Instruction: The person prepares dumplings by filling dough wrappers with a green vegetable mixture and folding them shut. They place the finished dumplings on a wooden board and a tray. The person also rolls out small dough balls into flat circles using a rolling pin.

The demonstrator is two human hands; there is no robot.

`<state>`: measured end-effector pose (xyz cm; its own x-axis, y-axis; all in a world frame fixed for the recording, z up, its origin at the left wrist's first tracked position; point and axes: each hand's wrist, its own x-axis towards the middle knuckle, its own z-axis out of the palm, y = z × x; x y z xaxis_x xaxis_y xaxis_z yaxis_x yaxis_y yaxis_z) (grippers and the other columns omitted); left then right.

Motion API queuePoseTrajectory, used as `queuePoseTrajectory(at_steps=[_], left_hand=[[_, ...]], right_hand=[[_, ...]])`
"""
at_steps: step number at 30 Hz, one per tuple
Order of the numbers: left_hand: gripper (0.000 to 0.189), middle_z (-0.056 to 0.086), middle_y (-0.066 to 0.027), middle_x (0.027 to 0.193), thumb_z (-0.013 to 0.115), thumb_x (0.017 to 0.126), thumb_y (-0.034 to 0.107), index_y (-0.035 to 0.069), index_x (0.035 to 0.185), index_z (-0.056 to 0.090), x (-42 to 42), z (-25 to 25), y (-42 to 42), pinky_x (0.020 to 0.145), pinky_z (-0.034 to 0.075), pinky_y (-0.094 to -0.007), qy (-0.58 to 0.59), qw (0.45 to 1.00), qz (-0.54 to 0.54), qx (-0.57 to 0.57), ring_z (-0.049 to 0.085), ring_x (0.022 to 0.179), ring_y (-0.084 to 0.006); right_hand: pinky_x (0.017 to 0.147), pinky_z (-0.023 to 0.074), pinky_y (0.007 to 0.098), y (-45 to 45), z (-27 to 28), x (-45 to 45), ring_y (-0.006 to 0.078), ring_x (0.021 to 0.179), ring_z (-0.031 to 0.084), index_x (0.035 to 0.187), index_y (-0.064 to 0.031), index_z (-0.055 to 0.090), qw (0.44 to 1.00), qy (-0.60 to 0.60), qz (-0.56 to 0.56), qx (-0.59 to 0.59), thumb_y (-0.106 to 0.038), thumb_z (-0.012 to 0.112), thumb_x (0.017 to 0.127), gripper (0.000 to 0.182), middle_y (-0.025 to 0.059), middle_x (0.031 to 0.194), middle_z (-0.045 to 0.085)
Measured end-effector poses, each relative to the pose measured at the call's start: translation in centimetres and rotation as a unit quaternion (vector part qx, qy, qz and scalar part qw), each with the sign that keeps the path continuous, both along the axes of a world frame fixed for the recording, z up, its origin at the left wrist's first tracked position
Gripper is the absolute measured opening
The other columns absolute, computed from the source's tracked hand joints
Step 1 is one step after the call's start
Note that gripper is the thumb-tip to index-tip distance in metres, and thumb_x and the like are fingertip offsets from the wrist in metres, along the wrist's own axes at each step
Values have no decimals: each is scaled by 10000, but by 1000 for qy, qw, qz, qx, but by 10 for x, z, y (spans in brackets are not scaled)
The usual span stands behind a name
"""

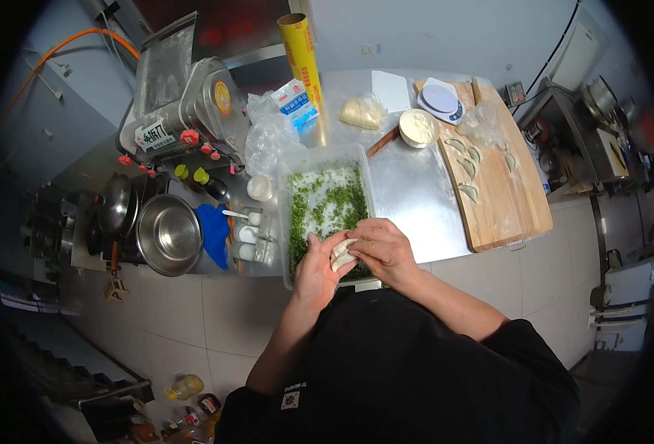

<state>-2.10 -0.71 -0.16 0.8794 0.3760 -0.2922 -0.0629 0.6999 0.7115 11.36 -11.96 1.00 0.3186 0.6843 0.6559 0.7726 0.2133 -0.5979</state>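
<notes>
A pale dough dumpling (342, 255) is held between both hands over the near end of a clear plastic tub (327, 154) with chopped greens (345, 200) in it. My left hand (317, 271) cradles the dumpling's left side and underside. The fingers of my right hand (387, 252) pinch its right edge. On the wooden board (507, 208) at the right lie several folded dumplings (467, 167). Between tub and board stand a bowl of flour (417, 128) and a wooden rolling pin (383, 143). A lump of dough (362, 114) under plastic film rests farther back.
A metal dough-rolling machine (185, 111) stands back left, near a steel bowl (169, 235), a blue cloth (214, 235) and seasoning containers (248, 234). Behind the tub are plastic bags (271, 136) and a yellow roll (300, 55). A kitchen scale (441, 100) sits by the board. Bottles (185, 387) stand or lie on the floor.
</notes>
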Motion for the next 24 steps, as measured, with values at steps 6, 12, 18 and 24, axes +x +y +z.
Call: queuePoseTrajectory(at_steps=[6, 12, 18, 24], left_hand=[[788, 431, -223, 1401, 189, 1020, 550, -128, 1403, 308, 3, -4, -1, 1102, 349, -469, -1, 999, -5, -52, 438, 1301, -305], [804, 407, -241, 1411, 198, 1014, 561, -130, 1420, 267, 5, 0, 0, 1096, 352, -480, -3, 998, -15, -65, 418, 1319, -320], [839, 365, -265, 1434, 208, 999, 595, -95, 1473, 152, 15, -2, -4, 1110, 319, -500, 28, 996, -69, -46, 381, 1344, -343], [859, 266, -292, 1496, 235, 992, 603, -78, 1491, 77, 35, 2, -10, 1130, 280, -510, 51, 989, -139, -25, 334, 1378, -372]], right_hand=[[889, 501, 394, -2, -9, 6, 334, 1095, 581, 1070, -11, 665, 998, -19, 8, -66, -60, 764, 727, 360, 135, 1130, 649], [908, 491, 408, -19, 6, 6, 368, 1114, 574, 1328, -22, 494, 976, 139, 22, -166, -208, 775, 755, 665, 188, 1235, 591], [820, 517, 405, -28, 2, 11, 365, 976, 619, 1229, -24, 569, 973, 69, 34, -216, -176, 761, 750, 538, 160, 1135, 627], [769, 513, 405, -46, 2, 24, 359, 917, 630, 1116, -19, 609, 954, 131, 22, -268, -145, 765, 737, 429, 162, 1008, 658]])
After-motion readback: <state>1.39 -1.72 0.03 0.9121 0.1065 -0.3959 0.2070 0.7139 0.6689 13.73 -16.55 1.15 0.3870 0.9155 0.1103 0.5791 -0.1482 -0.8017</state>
